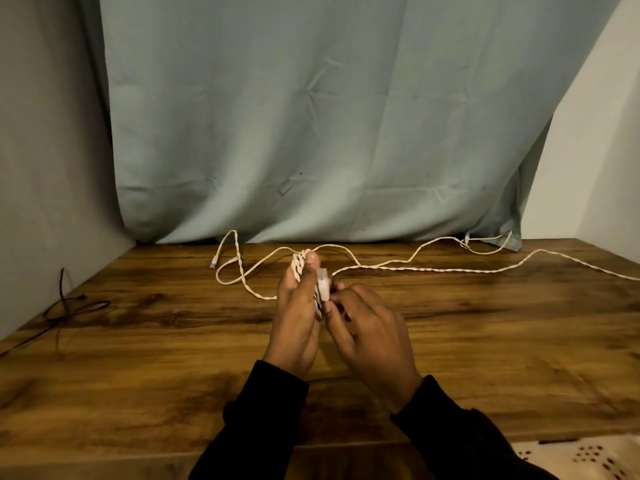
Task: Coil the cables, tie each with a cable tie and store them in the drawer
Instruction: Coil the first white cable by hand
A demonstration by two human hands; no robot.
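You're in a makeshift home recording corner, not a workshop or lab. Wood-grain laminate tabletop [450, 341] pushed against plain walls, wrinkled pale blue-green sheet [311, 116] hung as a backdrop, dim warm indoor light. Loose white cable [433, 270] and thin dark cable [69, 306] lying around. Perforated white basket [588, 460] at your lower right.

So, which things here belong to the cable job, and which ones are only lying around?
Belong to the job:
- white cable, partly wound on the left hand
- its white plug, pinched by the right hand
- black cable, loose at the table's left edge

Just there:
- wooden table
- blue-grey curtain
- perforated white thing, bottom right
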